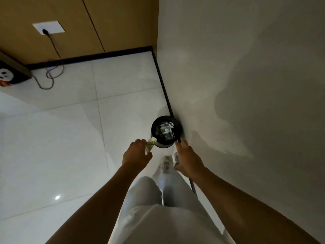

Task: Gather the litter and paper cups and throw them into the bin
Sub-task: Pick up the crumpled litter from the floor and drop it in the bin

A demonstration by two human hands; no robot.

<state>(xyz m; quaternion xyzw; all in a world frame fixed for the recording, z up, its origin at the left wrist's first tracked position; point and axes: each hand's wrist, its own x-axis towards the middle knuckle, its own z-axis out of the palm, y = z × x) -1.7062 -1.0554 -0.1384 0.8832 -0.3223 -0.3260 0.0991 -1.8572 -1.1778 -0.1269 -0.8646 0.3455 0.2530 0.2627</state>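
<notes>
1. A white tiled floor [70,138] fills the left and middle, with a bright light spot near the left.
2. A plain pale wall [246,67] runs along the right, with a dark skirting strip at its foot.
3. Wooden panels [114,20] stand at the far side.
4. A white socket plate [48,27] sits far left, and a dark cable [52,67] hangs from it and loops on the floor.

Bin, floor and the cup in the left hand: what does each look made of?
Bin: probably matte black plastic or metal; dark, round, without glare, so uncertain.
Floor: glossy pale tile, judging by grout lines and a reflected light spot.
Cup, held by the left hand: seemingly paper, with a pale printed wall; blurred.
</notes>
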